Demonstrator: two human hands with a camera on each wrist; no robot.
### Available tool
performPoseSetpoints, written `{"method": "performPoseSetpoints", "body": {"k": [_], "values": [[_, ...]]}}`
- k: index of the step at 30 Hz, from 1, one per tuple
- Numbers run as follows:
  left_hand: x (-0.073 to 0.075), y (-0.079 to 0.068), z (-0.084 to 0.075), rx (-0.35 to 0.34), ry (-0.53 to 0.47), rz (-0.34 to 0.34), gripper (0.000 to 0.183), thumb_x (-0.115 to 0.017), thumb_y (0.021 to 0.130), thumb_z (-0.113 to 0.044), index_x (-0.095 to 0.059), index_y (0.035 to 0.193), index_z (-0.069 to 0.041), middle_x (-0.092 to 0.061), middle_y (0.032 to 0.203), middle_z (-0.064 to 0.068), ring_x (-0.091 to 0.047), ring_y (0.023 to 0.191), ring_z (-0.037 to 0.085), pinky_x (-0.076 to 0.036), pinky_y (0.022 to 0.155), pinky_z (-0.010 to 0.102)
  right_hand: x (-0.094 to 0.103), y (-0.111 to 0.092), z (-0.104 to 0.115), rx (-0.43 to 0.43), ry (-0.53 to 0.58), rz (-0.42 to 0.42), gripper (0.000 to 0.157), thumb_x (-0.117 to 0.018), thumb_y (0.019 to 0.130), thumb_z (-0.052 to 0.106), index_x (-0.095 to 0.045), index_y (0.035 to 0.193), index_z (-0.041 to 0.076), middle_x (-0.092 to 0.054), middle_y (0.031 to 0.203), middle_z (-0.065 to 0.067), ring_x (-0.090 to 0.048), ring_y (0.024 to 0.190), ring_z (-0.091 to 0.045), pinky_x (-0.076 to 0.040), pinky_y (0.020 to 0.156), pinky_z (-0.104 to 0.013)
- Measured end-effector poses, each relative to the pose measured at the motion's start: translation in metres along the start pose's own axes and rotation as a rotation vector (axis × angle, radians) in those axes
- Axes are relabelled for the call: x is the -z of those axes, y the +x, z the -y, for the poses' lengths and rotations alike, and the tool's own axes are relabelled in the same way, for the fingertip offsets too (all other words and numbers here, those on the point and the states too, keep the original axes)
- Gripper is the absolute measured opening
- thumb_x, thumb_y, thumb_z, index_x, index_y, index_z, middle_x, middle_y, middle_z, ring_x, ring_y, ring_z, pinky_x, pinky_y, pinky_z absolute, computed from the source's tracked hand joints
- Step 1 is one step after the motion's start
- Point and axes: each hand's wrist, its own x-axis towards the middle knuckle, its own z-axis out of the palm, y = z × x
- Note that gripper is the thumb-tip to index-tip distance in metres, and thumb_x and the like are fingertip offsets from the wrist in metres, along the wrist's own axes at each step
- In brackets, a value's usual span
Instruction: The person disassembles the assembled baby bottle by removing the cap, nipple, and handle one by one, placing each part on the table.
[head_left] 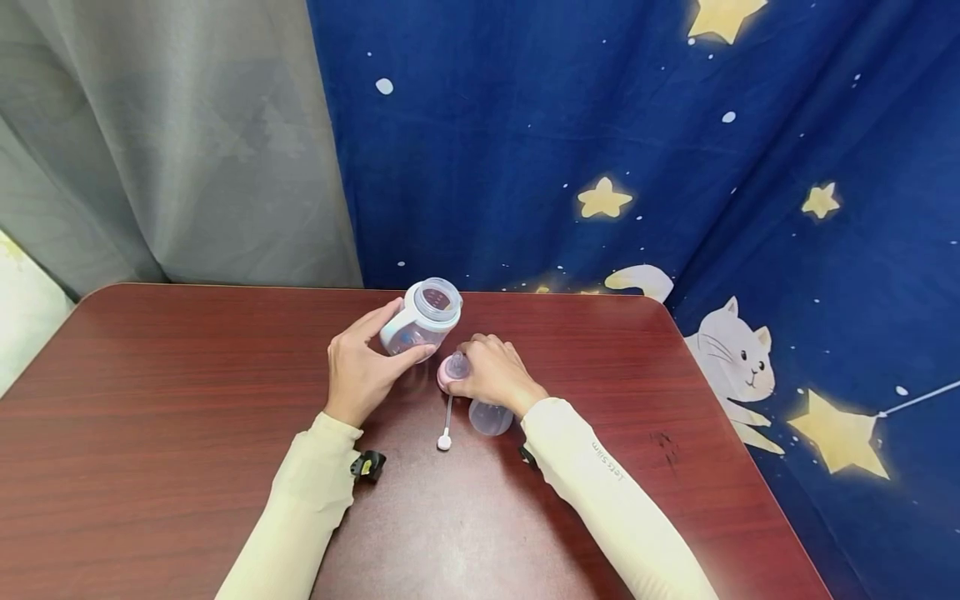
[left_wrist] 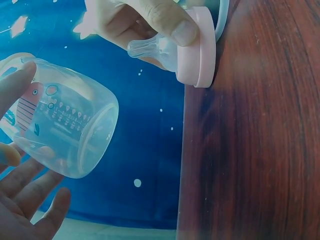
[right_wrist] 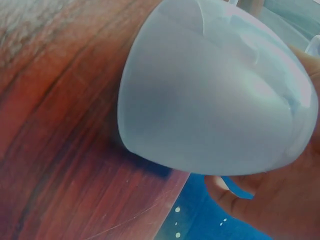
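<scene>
bench (head_left: 187, 417): bare dark wood beneath both arms; anything dropped would likely roll or bounce on this hard surface. left grip (head_left: 363, 371): thumb and fingers grasping the bottle; in the left wrist view some fingers spread free, so a slip is conceivable if the bottle is twisted against. right grip (head_left: 495, 371): clasping the pink collar, thumb on its rim. bottle (head_left: 422, 325): raised in the left grip, tilted, mouth uncovered; meeting a collar at this slant might cross the threads and leave a leak. clear cover (head_left: 489, 419): on the bench, just beside the right wrist, which could knock it aside when the arm shifts. pink collar (left_wrist: 197, 55): held near the bottle but apart from it; a poor seat could follow if it goes on askew. teat (head_left: 457, 365): projecting from the collar, at risk of soiling by stray finger contact. straw (head_left: 448, 414): dangling from the collar; its white end (head_left: 444, 442) might catch on the bottle's lip.
</scene>
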Motion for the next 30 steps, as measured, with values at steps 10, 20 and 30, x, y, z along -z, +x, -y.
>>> {"method": "performPoseSetpoints", "body": {"k": [10, 20, 30], "values": [[0.000, -0.002, -0.001, 0.001, 0.001, 0.011, 0.074, -0.097, 0.059, -0.032, -0.071, 0.125, -0.012, -0.071, 0.119, 0.008, -0.068, 0.107, 0.023, -0.051, 0.084, 0.044, 0.004, -0.001, -0.010, 0.000, 0.190, 0.003, 0.087, -0.076, 0.082, 0.047, -0.040, 0.149, 0.004, -0.064, 0.125, -0.010, -0.058, 0.117, -0.029, -0.045, 0.100, -0.049], [-0.001, -0.001, -0.002, 0.000, -0.008, 0.019, 0.074, -0.097, 0.060, -0.032, -0.071, 0.126, -0.013, -0.071, 0.119, 0.006, -0.068, 0.106, 0.022, -0.051, 0.082, 0.041, 0.038, -0.007, -0.019, 0.106, 0.556, -0.220, 0.080, -0.074, 0.085, 0.027, -0.036, 0.152, 0.007, -0.055, 0.134, -0.016, -0.049, 0.129, -0.033, -0.041, 0.105, -0.049], [-0.004, -0.001, -0.003, -0.011, -0.019, 0.052, 0.073, -0.097, 0.060, -0.031, -0.071, 0.125, -0.009, -0.072, 0.118, 0.007, -0.068, 0.107, 0.022, -0.051, 0.084, 0.040, 0.044, -0.005, -0.006, 0.157, 0.582, -0.345, 0.083, -0.087, 0.075, 0.037, -0.050, 0.145, 0.014, -0.051, 0.141, -0.004, -0.046, 0.131, -0.016, -0.038, 0.108, -0.042]]}}
